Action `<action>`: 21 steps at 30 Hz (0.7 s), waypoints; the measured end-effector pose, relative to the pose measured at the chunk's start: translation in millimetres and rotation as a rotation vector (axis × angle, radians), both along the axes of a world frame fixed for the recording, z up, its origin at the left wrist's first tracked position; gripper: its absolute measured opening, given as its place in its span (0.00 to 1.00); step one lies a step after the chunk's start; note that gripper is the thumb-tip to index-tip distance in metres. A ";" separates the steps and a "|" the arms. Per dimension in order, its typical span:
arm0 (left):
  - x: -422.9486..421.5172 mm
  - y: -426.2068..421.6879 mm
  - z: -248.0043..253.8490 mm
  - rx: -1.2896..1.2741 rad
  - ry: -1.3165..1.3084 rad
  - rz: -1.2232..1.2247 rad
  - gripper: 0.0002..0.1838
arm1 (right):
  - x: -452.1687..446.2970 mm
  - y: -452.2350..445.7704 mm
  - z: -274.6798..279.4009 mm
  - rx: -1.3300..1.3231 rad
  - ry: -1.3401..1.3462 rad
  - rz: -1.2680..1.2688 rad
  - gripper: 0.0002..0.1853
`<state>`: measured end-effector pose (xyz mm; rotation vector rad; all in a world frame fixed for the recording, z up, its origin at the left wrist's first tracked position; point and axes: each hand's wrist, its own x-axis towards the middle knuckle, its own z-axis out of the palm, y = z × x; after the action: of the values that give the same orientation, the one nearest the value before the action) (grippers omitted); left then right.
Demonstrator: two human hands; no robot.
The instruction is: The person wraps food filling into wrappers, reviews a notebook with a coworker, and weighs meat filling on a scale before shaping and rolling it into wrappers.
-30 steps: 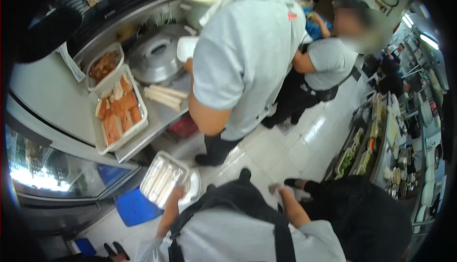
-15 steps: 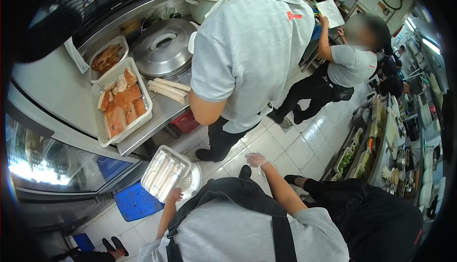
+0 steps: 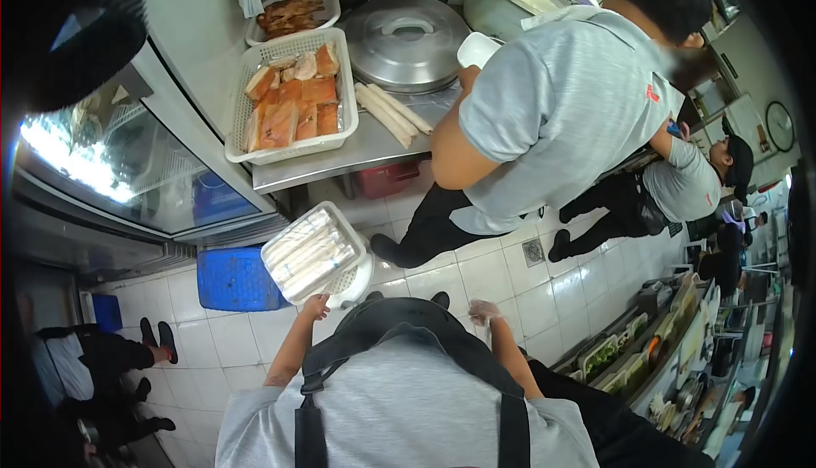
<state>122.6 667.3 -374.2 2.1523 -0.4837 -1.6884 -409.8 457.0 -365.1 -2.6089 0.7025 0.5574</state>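
My left hand (image 3: 315, 306) is closed on the near corner of a white plastic tray (image 3: 353, 249). Long white rolls (image 3: 308, 255) under clear film lie side by side in it. The tray is tilted and overlaps a round white perforated piece (image 3: 361, 279), partly hidden below; whether they touch, I cannot tell. My right hand (image 3: 484, 312), in a clear plastic glove, hangs over the floor tiles with its fingers loosely apart and nothing visible in it.
A co-worker (image 3: 569, 102) stands close ahead at a steel counter (image 3: 297, 170). There sit a basket (image 3: 340, 132) of orange-brown slabs, a lidded pot (image 3: 408, 43) and loose white sticks (image 3: 391, 115). A blue crate (image 3: 242, 279) lies on the floor; vegetable trays (image 3: 608, 353) line the right side.
My view has swung left, so the counter and co-worker appear farther right. My right hand has drawn closer to my body. My left hand stays on the tray. The far co-worker's white sheet is out of sight.
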 end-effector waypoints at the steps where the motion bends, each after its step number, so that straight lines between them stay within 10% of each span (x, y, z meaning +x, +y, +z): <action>1: 1.2 5.6 -0.9 0.010 0.003 0.014 0.30 | -8.5 5.5 -7.3 0.015 -0.043 -0.029 0.12; 7: 7.8 25.2 -7.5 0.031 0.009 -0.008 0.23 | 42.9 8.9 48.4 0.971 -0.244 -1.643 0.11; 9: 11.2 30.7 -10.8 -0.001 0.041 0.007 0.19 | 32.5 -1.7 9.1 0.865 -0.387 -1.266 0.12; 13: 15.7 29.3 -26.3 -0.018 0.061 -0.018 0.19 | 52.3 -20.8 -39.7 1.243 -0.610 -1.349 0.08; 16: 10.1 15.1 -13.4 -0.016 0.026 -0.017 0.20 | 79.6 -12.5 58.0 1.086 -0.441 -1.477 0.12; 18: 6.5 6.3 -4.9 -0.009 0.045 0.003 0.20 | 72.9 -6.5 51.1 0.708 -0.354 -0.984 0.12; 21: 2.2 0.0 0.2 -0.021 0.023 -0.006 0.21 | 72.0 6.9 68.6 0.860 -0.379 -1.285 0.13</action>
<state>124.8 667.3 -374.0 2.1160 -0.5002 -1.7022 -337.8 464.0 -296.5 -1.0588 1.3670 -0.0736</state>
